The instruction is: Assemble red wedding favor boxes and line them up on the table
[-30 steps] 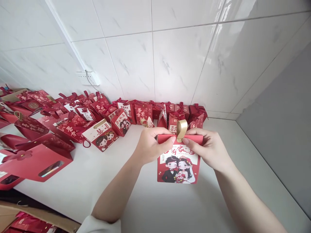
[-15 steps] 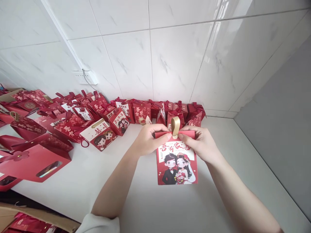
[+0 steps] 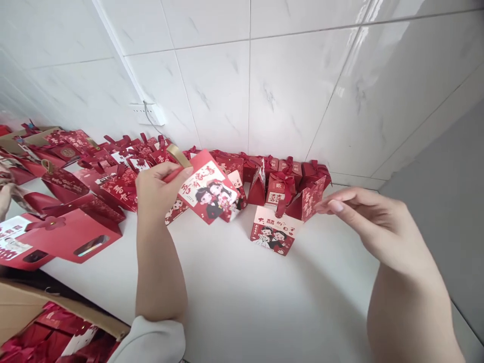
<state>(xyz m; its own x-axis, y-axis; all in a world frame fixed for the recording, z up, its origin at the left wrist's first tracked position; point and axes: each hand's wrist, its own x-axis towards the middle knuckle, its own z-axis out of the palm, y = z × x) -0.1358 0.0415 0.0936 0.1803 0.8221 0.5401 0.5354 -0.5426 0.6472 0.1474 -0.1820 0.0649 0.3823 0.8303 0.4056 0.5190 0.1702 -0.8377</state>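
My left hand is closed on the top edge of a red gift box printed with a cartoon bride and groom. The box has a gold loop handle and hangs tilted above the white counter, left of centre. My right hand hovers apart at the right, holding nothing, fingers loosely extended toward the left. In front of it a small red and white gift box with a cartoon couple stands on the counter.
Several red gift boxes with ribbons line the tiled wall. More red boxes crowd the counter's left side. A cardboard carton with red packs sits at the bottom left. A wall socket is above.
My right hand let go of the cartoon box and drew back to the right. My left hand carried the box up and to the left, tilting it. The view shifted slightly.
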